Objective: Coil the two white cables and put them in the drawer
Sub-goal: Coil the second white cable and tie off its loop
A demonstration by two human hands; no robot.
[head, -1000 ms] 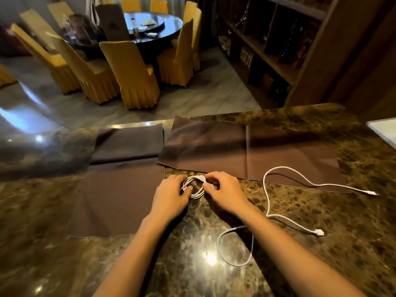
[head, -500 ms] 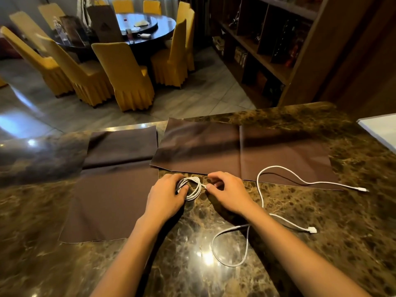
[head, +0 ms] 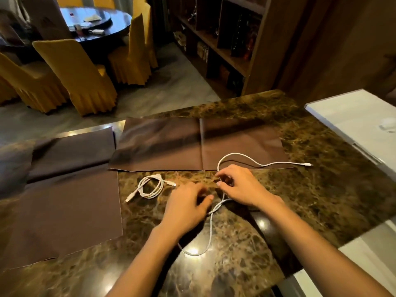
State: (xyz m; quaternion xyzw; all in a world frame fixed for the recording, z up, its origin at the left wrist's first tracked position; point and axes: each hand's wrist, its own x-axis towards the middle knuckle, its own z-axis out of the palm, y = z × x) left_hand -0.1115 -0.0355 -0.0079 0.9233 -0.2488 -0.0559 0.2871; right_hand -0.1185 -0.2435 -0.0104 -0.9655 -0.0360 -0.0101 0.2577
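Observation:
The first white cable (head: 150, 187) lies in a loose coil on the marble countertop (head: 310, 196), left of both hands, and nothing touches it. The second white cable (head: 240, 156) lies uncoiled. Its far plug rests at the brown cloth's right edge, it arcs back to my right hand (head: 242, 187), then trails toward me in a loop. My right hand pinches this cable between thumb and fingertips. My left hand (head: 186, 207) hovers just left of the same cable, fingers apart and blurred, with nothing clearly in its grasp. No drawer is in view.
Two dark brown cloths lie flat: one (head: 64, 202) at the left, another (head: 182, 146) beyond the hands. A white surface (head: 353, 123) borders the countertop on the right. Yellow-covered chairs (head: 79, 76) and a wooden shelf unit (head: 225, 39) stand beyond.
Both hands let go of the coiled cable, which now rests on the countertop. They moved right to the loose cable, and my right hand took hold of it. The view swung right.

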